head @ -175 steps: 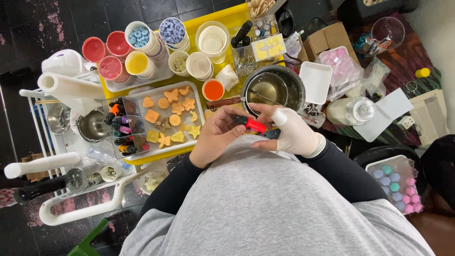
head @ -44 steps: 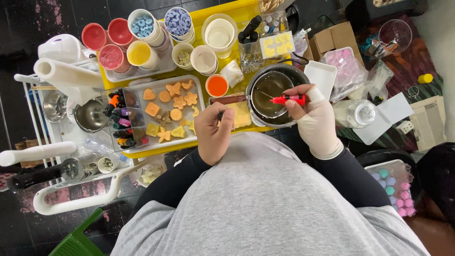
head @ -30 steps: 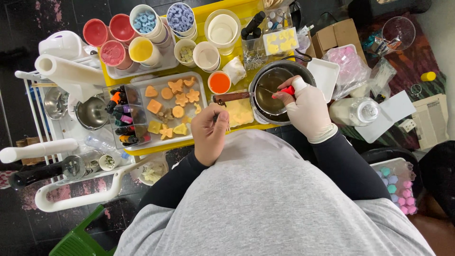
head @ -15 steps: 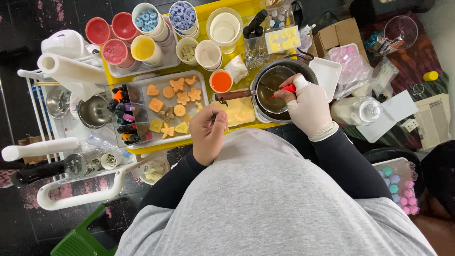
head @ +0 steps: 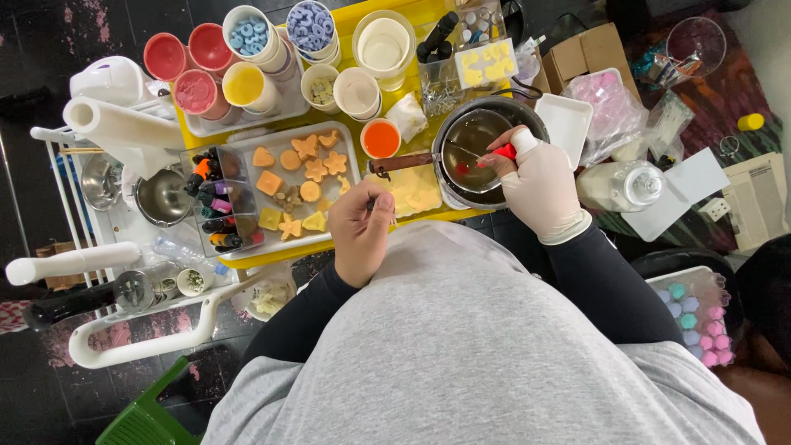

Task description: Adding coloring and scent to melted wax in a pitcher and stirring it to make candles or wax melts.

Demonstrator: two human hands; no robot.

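- Nearest to you, your grey top is filling the lower part of the view, with both dark sleeves reaching forward over the yellow table.
- Your left hand is resting bare at the table's near edge, its fingers curling closed around something small and thin; what it is cannot be told from here.
- Just beyond that hand, a white tray is holding orange and yellow moulded shapes: hearts, stars, rounds and a square.
- At the tray's left end, a row of small dye bottles is lying in a clear box.
- Your right hand, wearing a pale glove, is closing its fingers on a small red dropper bottle and holding it tilted over the near rim of the metal pot.
- The pot is holding dark liquid, and its wooden handle is pointing left toward a small cup of orange liquid.
- Between your two hands, a pale yellow mould sheet is lying flat, just beside the pot.
- Your hands are working apart, one at the table edge and one over the pot.
- Farther off, cups of red, pink, yellow and cream wax are standing in rows, two of them heaped with blue pieces.
- At the far left, a paper roll is lying across a white rack.
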